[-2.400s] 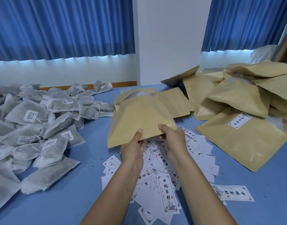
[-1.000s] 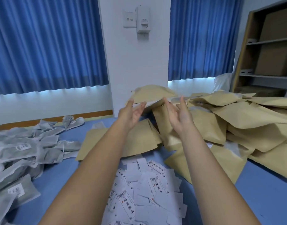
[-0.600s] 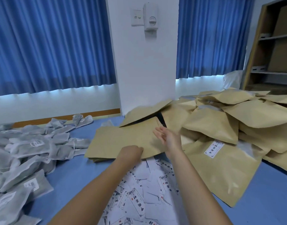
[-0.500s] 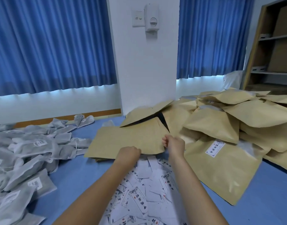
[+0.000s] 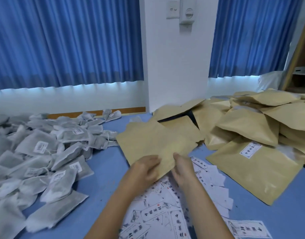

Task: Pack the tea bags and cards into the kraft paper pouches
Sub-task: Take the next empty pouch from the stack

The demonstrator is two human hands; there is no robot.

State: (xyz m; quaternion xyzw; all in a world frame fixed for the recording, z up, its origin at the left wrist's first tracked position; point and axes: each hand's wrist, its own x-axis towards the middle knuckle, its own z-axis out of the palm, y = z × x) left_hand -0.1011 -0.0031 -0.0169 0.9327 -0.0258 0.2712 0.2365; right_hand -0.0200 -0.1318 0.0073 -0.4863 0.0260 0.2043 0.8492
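Observation:
A flat kraft paper pouch [image 5: 155, 142] lies tilted in the middle of the blue table, its near edge lifted over the cards. My left hand [image 5: 144, 169] grips that near edge from the left. My right hand [image 5: 182, 168] holds the same edge from the right, fingers tucked under it. Several white printed cards [image 5: 167, 216] are scattered beneath my forearms. A heap of grey tea bags [image 5: 44, 152] with white labels covers the left of the table.
A large pile of filled kraft pouches [image 5: 251, 128] fills the right side, one with a white label [image 5: 251, 150] facing up. Blue table surface [image 5: 105, 169] shows between tea bags and cards. A white pillar and blue curtains stand behind; a shelf is at far right.
Both hands put a pouch onto the far pile, came back and took hold of another flat pouch, which now sits lifted and nearer me. The camera tilted back down.

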